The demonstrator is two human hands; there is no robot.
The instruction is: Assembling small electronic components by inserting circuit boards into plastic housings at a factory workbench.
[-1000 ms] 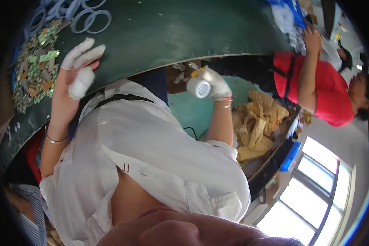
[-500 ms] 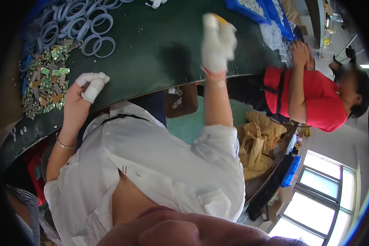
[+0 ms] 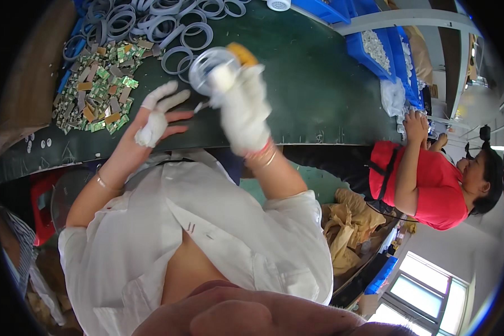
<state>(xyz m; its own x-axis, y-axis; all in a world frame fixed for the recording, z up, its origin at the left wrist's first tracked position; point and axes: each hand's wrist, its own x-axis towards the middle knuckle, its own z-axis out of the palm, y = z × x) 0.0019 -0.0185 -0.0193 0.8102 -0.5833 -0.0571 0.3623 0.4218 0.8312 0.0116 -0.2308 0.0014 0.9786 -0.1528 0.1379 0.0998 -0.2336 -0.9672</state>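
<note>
My right hand (image 3: 243, 106), in a white glove, is closed over the table beside the grey rings. Its fingers are at a round, clear-rimmed part (image 3: 197, 71) with a pale centre. A yellow-orange thing (image 3: 242, 54) shows at the same fingers, too blurred to name. My left hand (image 3: 159, 115), with white coverings on some fingers, is open at the near edge of the table, fingers spread towards the round part and holding nothing visible. Beyond it lies a heap of small green circuit boards (image 3: 103, 84). Loose grey rings (image 3: 196, 36) are piled behind.
The dark green table (image 3: 313, 95) curves across the view. Blue bins (image 3: 369, 53) of small white parts stand at the far right under a pale metal bar (image 3: 397, 19). A person in red (image 3: 431, 185) works at the right. A brown carton (image 3: 28, 73) borders the left side.
My right hand has come left and nearer, and the round part now shows at its fingers. My left hand has moved right and spread its fingers. The whole view has shifted.
</note>
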